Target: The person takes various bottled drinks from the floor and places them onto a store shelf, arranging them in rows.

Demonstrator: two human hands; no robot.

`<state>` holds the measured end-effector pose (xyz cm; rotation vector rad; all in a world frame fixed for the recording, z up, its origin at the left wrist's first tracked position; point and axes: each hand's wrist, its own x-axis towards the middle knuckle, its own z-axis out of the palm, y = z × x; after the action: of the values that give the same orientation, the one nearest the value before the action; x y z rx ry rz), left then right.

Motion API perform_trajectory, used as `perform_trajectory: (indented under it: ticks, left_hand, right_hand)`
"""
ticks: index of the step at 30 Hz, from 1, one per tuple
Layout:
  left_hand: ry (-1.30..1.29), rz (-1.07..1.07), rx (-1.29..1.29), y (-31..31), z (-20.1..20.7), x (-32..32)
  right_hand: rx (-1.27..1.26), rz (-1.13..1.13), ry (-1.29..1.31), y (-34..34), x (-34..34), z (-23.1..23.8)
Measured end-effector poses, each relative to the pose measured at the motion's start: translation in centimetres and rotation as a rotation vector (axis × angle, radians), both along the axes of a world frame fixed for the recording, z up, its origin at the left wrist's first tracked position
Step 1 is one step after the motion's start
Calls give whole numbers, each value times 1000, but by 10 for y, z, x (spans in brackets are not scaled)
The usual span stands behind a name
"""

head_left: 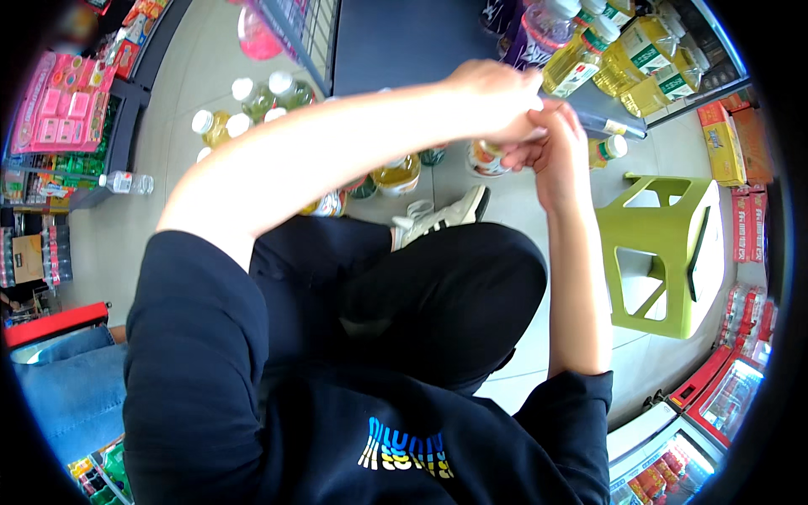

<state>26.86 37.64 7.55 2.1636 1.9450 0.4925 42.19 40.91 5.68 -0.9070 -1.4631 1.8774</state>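
Observation:
In front of the dark shelf, my left hand (497,101) and my right hand (555,151) meet, fingertips touching or nearly so. Both have curled fingers; anything small between them cannot be made out. Just beyond them on the shelf stand a purple-labelled bottle (539,35) and a yellow drink bottle (579,61) with a white cap. Under my hands, a bottle with an orange-and-white label (486,158) is on the floor, partly covered. Behind my left forearm, several white-capped bottles, among them a green one (255,98), stand on the floor.
A green plastic stool (619,252) stands to my right. More yellow bottles (648,55) fill the shelf's right end. A wire rack (307,38) is at the shelf's left. A clear bottle (128,183) lies by the left shelving. Another person's jeans (71,391) show at lower left.

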Motion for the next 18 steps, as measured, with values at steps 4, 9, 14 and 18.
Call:
perform_trajectory:
  ticks: [4, 9, 14, 18]
  left_hand:
    - [-48, 24, -74, 5, -22, -3]
    - [-63, 54, -141, 12, -39, -9]
    - [-57, 83, -166, 14, -51, -12]
    - [-19, 101, -191, 15, -54, -14]
  right_hand:
    - [-58, 21, 20, 9, -1, -27]
    - [-137, 25, 67, 16, -8, -49]
    - [-191, 44, 88, 19, -13, -64]
    - [-235, 46, 108, 20, -17, -73]
